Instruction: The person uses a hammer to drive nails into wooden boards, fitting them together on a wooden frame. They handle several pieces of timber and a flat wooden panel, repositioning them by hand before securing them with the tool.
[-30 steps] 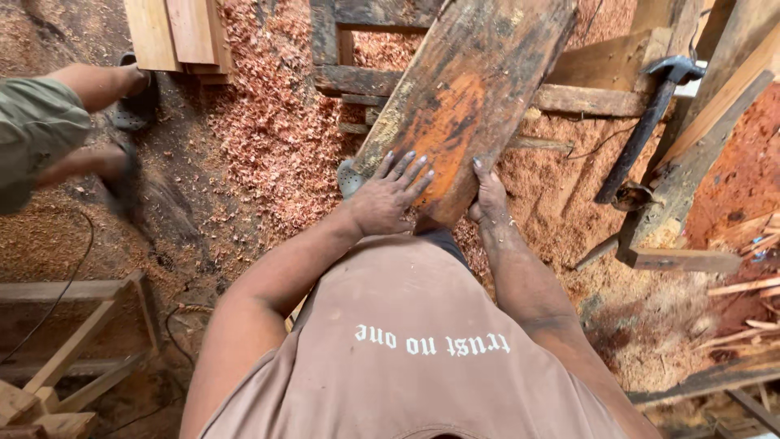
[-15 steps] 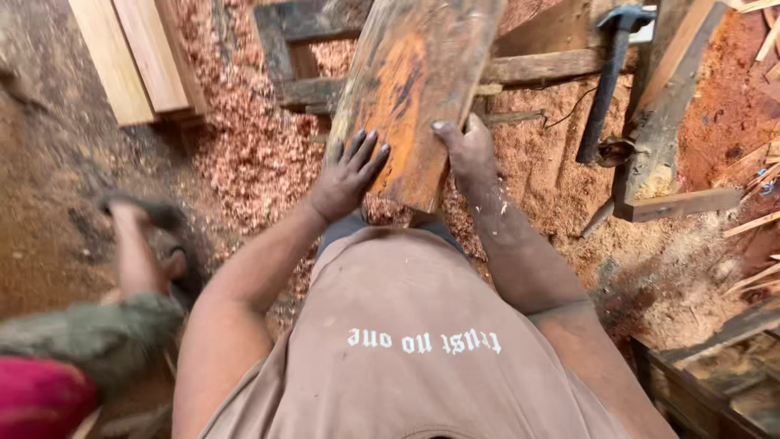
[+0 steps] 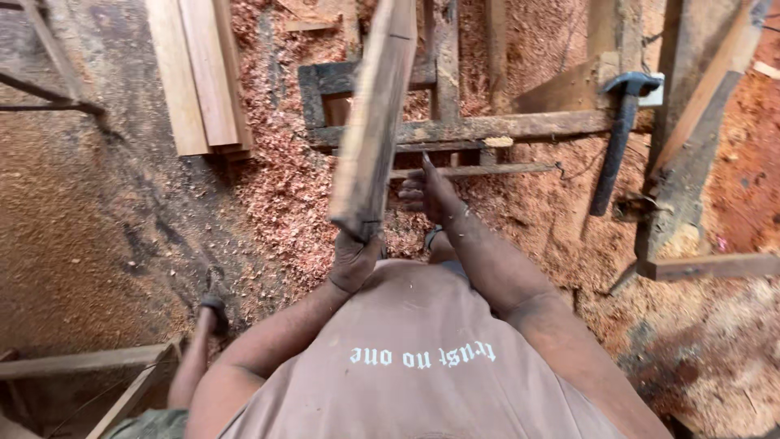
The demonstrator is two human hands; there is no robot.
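I look down over my tan shirt at a long weathered wooden plank [image 3: 375, 114] turned up on its edge. My left hand [image 3: 354, 258] grips the plank's near end from below. Just to the right, my right hand [image 3: 429, 193] hovers beside the plank with its fingers spread, holding nothing. Reddish sawdust covers the ground under both hands.
A dark wooden frame [image 3: 463, 126] lies ahead with a hammer [image 3: 619, 134] leaning on its right end. Pale planks [image 3: 199, 73] are stacked at upper left. Timber offcuts [image 3: 711, 264] lie at right. Another person's leg and foot [image 3: 203, 341] stand at lower left beside a wooden frame [image 3: 81, 362].
The plank lay flat under both hands; it is now turned onto its edge. My right hand has come off it. The other person shifted to the lower left.
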